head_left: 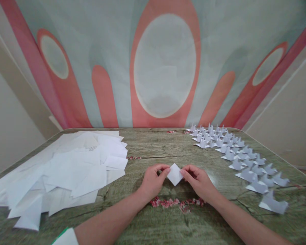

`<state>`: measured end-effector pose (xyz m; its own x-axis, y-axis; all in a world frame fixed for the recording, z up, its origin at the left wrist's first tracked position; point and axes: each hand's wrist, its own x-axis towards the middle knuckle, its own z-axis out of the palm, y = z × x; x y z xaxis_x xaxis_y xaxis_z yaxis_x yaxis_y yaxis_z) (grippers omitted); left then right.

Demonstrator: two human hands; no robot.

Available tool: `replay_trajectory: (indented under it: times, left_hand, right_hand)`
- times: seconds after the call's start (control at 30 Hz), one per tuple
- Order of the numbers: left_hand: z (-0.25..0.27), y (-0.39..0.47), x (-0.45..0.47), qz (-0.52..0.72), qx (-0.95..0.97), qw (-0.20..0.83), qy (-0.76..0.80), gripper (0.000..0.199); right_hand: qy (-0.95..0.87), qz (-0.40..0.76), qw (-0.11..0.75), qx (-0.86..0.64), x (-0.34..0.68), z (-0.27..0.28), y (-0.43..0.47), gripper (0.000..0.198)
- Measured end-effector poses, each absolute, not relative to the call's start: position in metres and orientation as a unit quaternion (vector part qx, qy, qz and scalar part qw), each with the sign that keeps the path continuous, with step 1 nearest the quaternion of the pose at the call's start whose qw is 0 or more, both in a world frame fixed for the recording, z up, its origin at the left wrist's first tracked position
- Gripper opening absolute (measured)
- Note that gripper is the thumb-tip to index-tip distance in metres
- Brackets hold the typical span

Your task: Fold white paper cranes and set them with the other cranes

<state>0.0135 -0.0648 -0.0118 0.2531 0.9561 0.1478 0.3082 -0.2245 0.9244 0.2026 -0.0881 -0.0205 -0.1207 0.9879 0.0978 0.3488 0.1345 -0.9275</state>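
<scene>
A small white piece of folded paper [174, 175], diamond-shaped from where I look, is held up between my two hands over the middle of the table. My left hand [154, 178] pinches its left corner between thumb and fingers. At the opposite corner, my right hand [197, 178] grips it the same way. The paper's back side is hidden from me.
A wide pile of loose white paper sheets [84, 170] covers the table's left side. Several rows of folded paper birds [256, 185] stand along the right. The wood-patterned table [153, 144] meets a patterned backdrop [165, 68] at its far edge.
</scene>
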Motion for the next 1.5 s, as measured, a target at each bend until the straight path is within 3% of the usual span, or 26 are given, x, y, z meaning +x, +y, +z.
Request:
replay_trajectory:
  times: [0.57, 0.87, 1.1, 1.3, 1.5]
  left_hand:
    - [-0.009, -0.066, 0.014, 0.393, 0.662, 0.433, 0.469, 0.023]
    - [-0.011, -0.068, 0.014, 0.372, 0.694, 0.42, 0.452, 0.015]
    - [-0.007, -0.073, 0.014, 0.329, 0.737, 0.391, 0.443, 0.037]
    - [-0.01, -0.071, 0.014, 0.319, 0.74, 0.4, 0.437, 0.044]
    - [-0.008, -0.07, 0.014, 0.315, 0.746, 0.412, 0.417, 0.019]
  right_hand:
    - [-0.646, 0.383, 0.384, -0.537, 0.205, -0.02, -0.083, 0.028]
    - [-0.648, 0.402, 0.384, -0.521, 0.204, -0.018, -0.085, 0.029]
    - [-0.643, 0.405, 0.394, -0.517, 0.2, -0.017, -0.089, 0.029]
    - [-0.626, 0.41, 0.411, -0.521, 0.194, -0.018, -0.092, 0.029]
    - [-0.603, 0.423, 0.425, -0.526, 0.195, -0.019, -0.09, 0.031]
